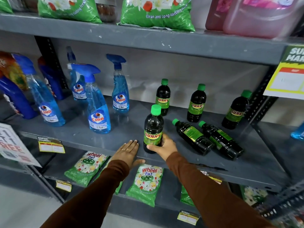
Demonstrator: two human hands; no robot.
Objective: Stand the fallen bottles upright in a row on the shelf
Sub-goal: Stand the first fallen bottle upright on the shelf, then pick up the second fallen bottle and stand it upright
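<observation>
Right hand (162,146) grips an upright bottle (153,129) on the shelf (98,134); left hand (127,151) rests flat, open.
Two fallen bottles (192,135) lie right of it, apparently next.

I count six green-capped Sunny bottles (153,129) on my grey middle shelf (102,137), four upright and two lying down, five blue Colin spray bottles (98,104), and four yellow price tags (51,144) along the shelf edges.
</observation>
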